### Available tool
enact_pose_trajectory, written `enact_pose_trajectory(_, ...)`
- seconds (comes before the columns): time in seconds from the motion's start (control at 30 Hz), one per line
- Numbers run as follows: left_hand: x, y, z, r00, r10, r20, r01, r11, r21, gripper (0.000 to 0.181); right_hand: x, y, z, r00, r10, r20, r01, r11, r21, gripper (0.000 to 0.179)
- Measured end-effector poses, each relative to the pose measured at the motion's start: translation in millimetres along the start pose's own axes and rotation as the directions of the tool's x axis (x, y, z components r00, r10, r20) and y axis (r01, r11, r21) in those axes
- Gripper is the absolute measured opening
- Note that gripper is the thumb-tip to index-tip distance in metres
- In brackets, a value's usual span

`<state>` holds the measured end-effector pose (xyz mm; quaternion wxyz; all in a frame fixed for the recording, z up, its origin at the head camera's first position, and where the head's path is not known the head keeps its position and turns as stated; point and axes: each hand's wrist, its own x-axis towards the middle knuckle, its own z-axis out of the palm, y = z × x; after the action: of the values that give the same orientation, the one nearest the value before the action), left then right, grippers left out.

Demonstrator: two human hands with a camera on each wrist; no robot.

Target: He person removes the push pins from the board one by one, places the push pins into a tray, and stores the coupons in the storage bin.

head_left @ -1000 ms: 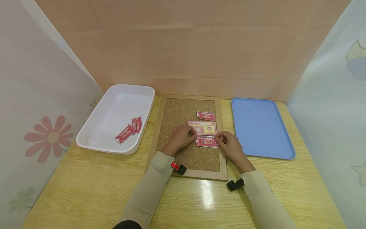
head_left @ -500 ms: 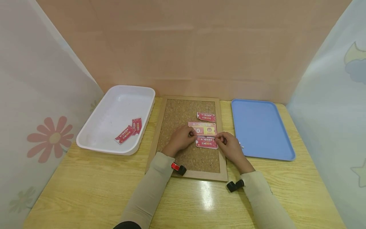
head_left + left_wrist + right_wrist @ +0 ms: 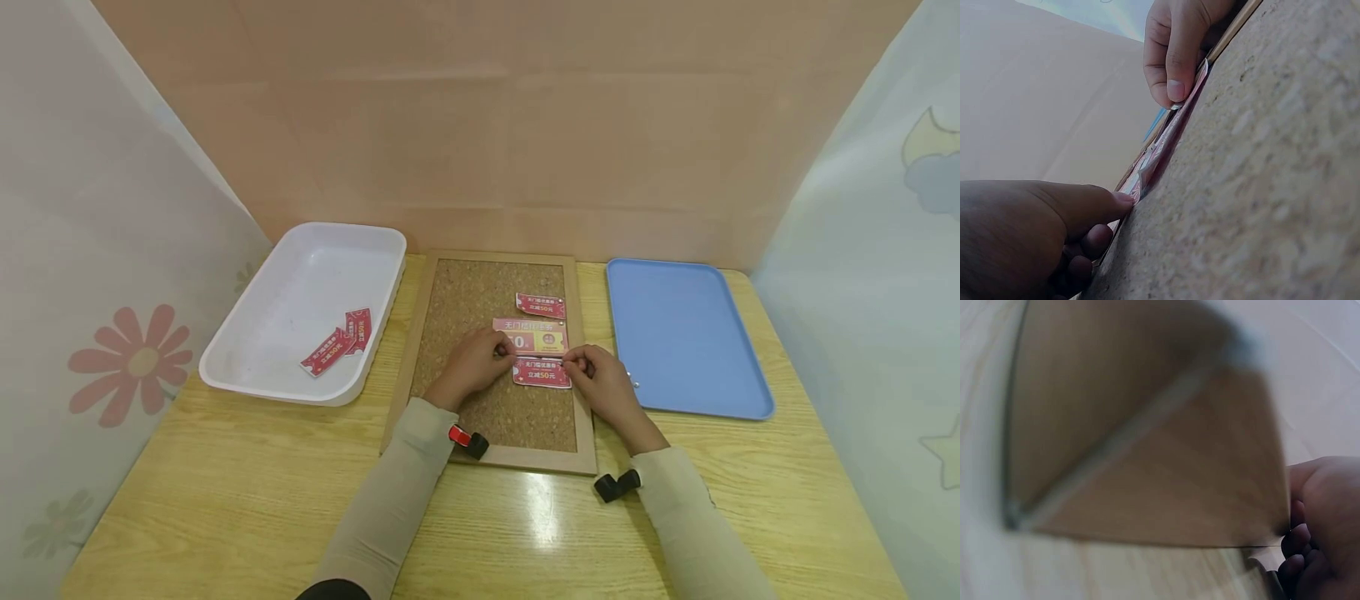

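Note:
A small red coupon (image 3: pixel 542 375) lies on the framed corkboard (image 3: pixel 517 417), just below a larger pink-and-yellow coupon (image 3: pixel 551 340). Its upper left corner is pinched between the thumb and finger of my left hand (image 3: pixel 474 360). At the upper right corner my right hand (image 3: pixel 602 379) pinches a tiny silvery thumbtack (image 3: pixel 1176 107), mostly hidden by the fingertips. In the left wrist view the coupon's edge (image 3: pixel 1160 153) stands slightly curled off the cork. Another red coupon (image 3: pixel 540 306) is higher on the board, with a shiny tack at its right end.
Left of the board stands a deep white tray (image 3: pixel 300 275) holding several red coupons (image 3: pixel 327 352). On the right is a flat blue tray (image 3: pixel 682 333), with small silvery tacks (image 3: pixel 633 381) near its left edge. A tan panel (image 3: pixel 495 125) rises behind the table.

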<state>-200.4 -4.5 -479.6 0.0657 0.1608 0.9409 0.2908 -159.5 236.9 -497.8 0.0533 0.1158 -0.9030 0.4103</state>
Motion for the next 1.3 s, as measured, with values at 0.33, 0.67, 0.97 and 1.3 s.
enact_pose_trajectory(0.33,0.4,-1.1,0.5,1.0,0.007,-0.004,-0.007,1.0,0.007,0.013,0.1,-0.5,0.4,1.0,0.01,0.003,-0.01,0.999,0.04,0.009)
enact_pose_trajectory(0.67,0.5,-2.3,1.6,1.0,-0.003,0.003,0.003,1.0,0.008,0.014,-0.4,2.7,1.5,1.0,0.024,0.02,-0.025,0.999,0.032,0.01)
enact_pose_trajectory(0.97,0.2,-0.5,0.1,1.0,-0.015,0.006,0.015,1.0,-0.014,0.015,0.2,2.7,0.6,1.0,0.01,0.007,-0.01,1.0,0.014,0.01)
enact_pose_trajectory(1.3,1.3,-1.6,1.2,1.0,-0.013,0.005,0.013,1.0,-0.007,0.015,0.1,1.6,0.2,1.0,0.018,0.009,-0.018,1.0,0.008,0.01)
